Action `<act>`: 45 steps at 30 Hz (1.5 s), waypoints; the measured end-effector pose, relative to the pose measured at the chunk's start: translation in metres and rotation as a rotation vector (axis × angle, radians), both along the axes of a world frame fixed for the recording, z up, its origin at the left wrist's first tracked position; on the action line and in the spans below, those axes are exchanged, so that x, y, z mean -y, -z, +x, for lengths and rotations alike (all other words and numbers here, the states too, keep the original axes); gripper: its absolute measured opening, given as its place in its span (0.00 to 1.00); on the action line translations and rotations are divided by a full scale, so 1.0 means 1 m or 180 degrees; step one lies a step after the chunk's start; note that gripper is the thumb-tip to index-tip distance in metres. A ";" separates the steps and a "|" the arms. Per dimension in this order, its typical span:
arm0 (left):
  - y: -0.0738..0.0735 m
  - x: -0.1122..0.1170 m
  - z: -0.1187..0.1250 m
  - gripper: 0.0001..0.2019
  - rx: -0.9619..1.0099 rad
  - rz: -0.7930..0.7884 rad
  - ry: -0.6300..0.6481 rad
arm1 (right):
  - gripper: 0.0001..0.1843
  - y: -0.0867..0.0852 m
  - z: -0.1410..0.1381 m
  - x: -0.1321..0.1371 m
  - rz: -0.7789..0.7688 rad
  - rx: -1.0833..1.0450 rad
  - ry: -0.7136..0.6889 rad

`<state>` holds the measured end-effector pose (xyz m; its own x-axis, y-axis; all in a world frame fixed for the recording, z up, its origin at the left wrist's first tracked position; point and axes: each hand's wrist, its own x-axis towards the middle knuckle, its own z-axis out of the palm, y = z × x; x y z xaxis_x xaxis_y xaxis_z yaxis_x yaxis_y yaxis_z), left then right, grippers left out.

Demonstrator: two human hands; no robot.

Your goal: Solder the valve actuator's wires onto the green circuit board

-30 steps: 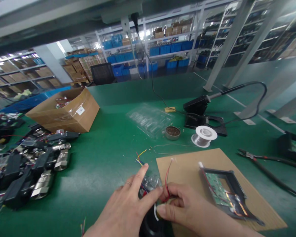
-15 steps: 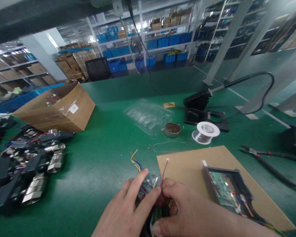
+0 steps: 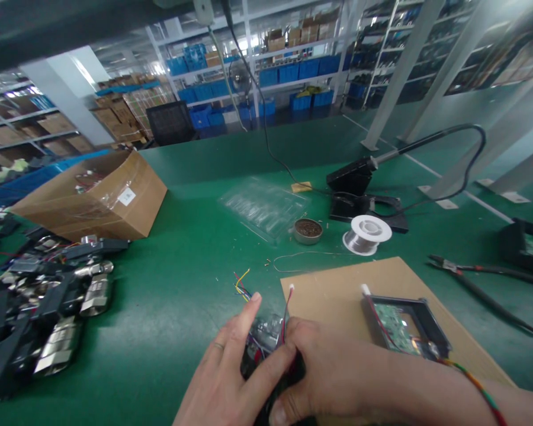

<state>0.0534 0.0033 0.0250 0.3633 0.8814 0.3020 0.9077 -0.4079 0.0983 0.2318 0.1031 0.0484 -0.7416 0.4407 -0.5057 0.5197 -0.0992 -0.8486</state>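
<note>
Both my hands meet at the bottom middle over a small black and clear device [image 3: 266, 340] with coloured wires. My left hand [image 3: 231, 370] grips its left side, index finger stretched forward beside the yellow and blue wire ends [image 3: 241, 284]. My right hand [image 3: 326, 370] is closed on its right side, where a red wire with a white tip [image 3: 288, 302] sticks up. The device lies at the left edge of a brown cardboard sheet [image 3: 337, 290]. Its lower part is hidden by my fingers.
A black frame with a green circuit board [image 3: 402, 328] lies on the cardboard. Behind are a solder spool [image 3: 366, 234], a small tin [image 3: 308, 231], a clear blister tray [image 3: 266, 207], a soldering iron stand [image 3: 359, 189]. Pliers [image 3: 479, 284] right; cardboard box [image 3: 93, 198] and metal parts [image 3: 48, 302] left.
The view has shifted slightly. My right hand has closed further over the device and my forearm has come in from the right; the left hand stays on it.
</note>
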 end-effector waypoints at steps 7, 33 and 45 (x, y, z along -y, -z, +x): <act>0.009 0.015 0.018 0.15 0.0399 0.0501 -0.0510 | 0.18 -0.007 -0.003 0.003 0.0588 0.0946 -0.0112; 0.040 0.024 0.044 0.12 0.0475 0.1422 -0.1168 | 0.12 0.032 0.047 0.038 0.1573 -0.0154 0.1029; 0.059 0.018 0.049 0.34 0.0981 0.1622 -0.1650 | 0.27 0.045 0.007 0.004 0.1818 -0.0478 0.0689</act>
